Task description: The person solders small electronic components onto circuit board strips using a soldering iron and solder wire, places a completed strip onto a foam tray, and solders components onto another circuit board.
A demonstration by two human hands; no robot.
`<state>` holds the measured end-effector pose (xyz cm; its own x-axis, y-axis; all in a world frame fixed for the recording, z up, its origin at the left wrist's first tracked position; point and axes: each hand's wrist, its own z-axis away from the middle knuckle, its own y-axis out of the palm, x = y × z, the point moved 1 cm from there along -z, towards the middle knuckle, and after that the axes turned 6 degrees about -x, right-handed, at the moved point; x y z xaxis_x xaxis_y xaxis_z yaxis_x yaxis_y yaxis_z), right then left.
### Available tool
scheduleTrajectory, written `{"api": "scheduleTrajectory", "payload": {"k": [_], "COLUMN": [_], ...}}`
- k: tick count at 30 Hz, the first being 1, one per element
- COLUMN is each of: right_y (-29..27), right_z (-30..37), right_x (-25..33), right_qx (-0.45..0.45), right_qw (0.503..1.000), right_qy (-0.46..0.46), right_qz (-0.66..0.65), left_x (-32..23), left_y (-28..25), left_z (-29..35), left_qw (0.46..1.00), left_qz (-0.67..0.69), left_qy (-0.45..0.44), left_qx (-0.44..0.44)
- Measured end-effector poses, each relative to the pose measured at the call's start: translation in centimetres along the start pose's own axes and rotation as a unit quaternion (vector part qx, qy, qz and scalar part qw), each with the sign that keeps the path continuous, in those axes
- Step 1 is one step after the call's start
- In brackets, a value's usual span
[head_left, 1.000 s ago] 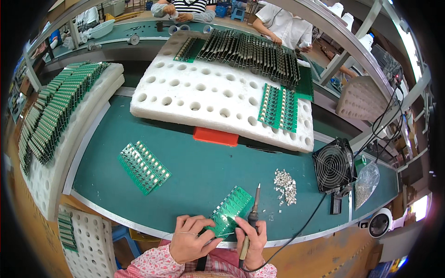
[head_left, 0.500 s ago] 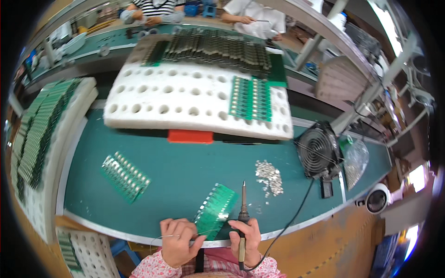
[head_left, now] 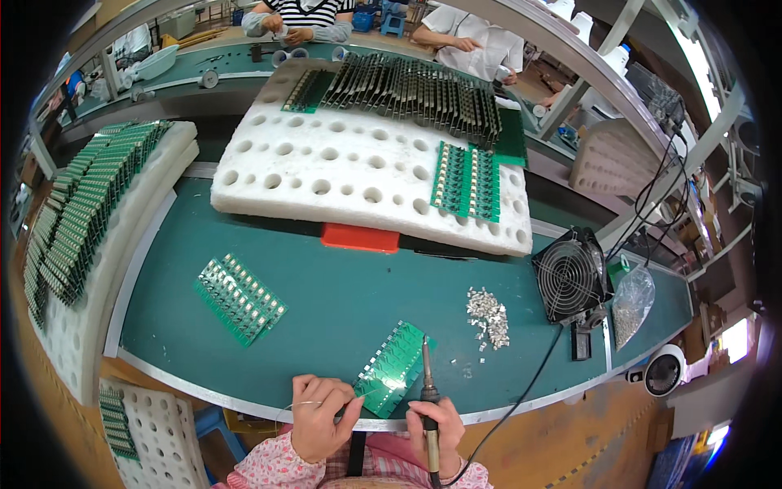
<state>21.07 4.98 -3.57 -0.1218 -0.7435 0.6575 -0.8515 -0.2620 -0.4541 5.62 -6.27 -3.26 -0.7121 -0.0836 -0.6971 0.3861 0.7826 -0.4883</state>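
In front of me a green circuit board (head_left: 396,367) lies tilted on the bench, with a row of bare pads along its left edge. My left hand (head_left: 320,414) is closed beside the board's near left corner, pinching a thin solder wire (head_left: 368,394) whose end reaches over the board. My right hand (head_left: 437,420) grips a soldering iron (head_left: 428,376) by its handle, tip pointing away from me. That tip appears at the board's far right corner; whether it touches cannot be told. A loose pile of small metallic parts (head_left: 487,316) sits to the right.
Another populated board (head_left: 240,299) lies at left. A white foam block (head_left: 350,175) bearing many boards spans the back, a red object (head_left: 360,237) below it. More boards fill a foam rack (head_left: 134,236) at far left. Right stand a black fan (head_left: 570,277) and a bag of parts (head_left: 632,306).
The whole view has shifted, so bench items appear farther right. The soldering iron's tip has come closer to the board's far right corner. Both hands keep their holds.
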Motion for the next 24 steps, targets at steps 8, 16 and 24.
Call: {"api": "scheduleTrajectory", "payload": {"k": [8,16,24], "right_y": [-0.1,-0.1,0.3], "right_z": [-0.3,0.5,0.2], "right_x": [-1.3,-1.5,-1.2], "right_qx": [-0.038,-0.048,-0.025], "right_qw": [0.995,0.962,0.954], "right_qy": [0.037,0.174,0.21], "right_qz": [-0.083,-0.206,-0.212], "left_x": [1.3,2.3,3.1], "left_y": [-0.6,-0.4,0.3], "left_z": [-2.5,-3.9,-3.6], "left_qw": [0.997,0.994,0.994], "left_qz": [0.0,0.003,0.027], "left_qy": [-0.062,-0.047,-0.024], "left_qx": [0.037,0.097,0.106]}}
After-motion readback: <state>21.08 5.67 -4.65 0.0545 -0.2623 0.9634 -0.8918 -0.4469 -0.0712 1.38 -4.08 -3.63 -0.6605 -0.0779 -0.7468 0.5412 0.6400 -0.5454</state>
